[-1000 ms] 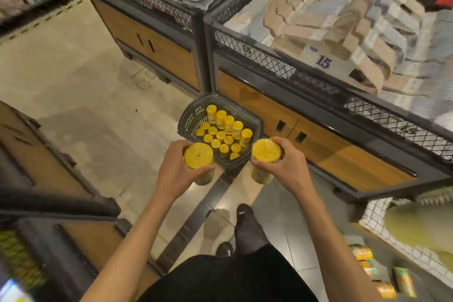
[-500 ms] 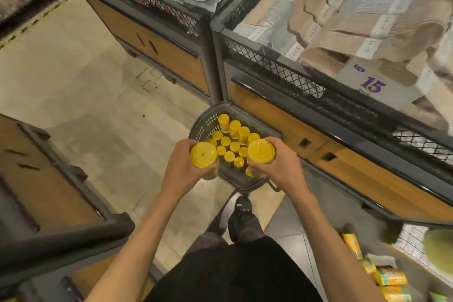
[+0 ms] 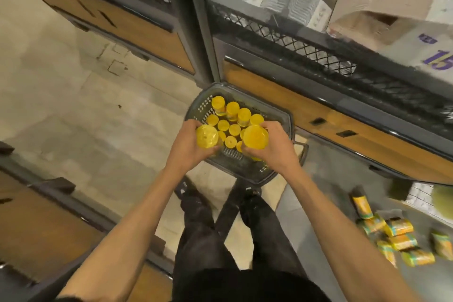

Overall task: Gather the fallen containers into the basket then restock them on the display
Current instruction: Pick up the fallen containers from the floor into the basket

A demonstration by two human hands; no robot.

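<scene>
A dark grey plastic basket (image 3: pixel 274 174) stands on the floor against the display unit, holding several yellow-lidded containers (image 3: pixel 232 108) upright. My left hand (image 3: pixel 186 147) grips one yellow-lidded container (image 3: pixel 207 136) over the basket's left side. My right hand (image 3: pixel 277 147) grips another yellow-lidded container (image 3: pixel 255 136) over its right side. Both held containers are seen from above, so their bodies are mostly hidden by my fingers.
Black mesh display bins (image 3: pixel 294 41) with wooden fronts hold stacked packages and a "15" price sign (image 3: pixel 438 61). Several yellow-green packages (image 3: pixel 397 235) lie on a low shelf at right. Another wooden unit (image 3: pixel 36 216) stands at left. My feet (image 3: pixel 247 193) are just behind the basket.
I have moved closer to the basket; it now sits right under my hands. Both hands have carried their containers forward to above the basket and come nearer to each other.
</scene>
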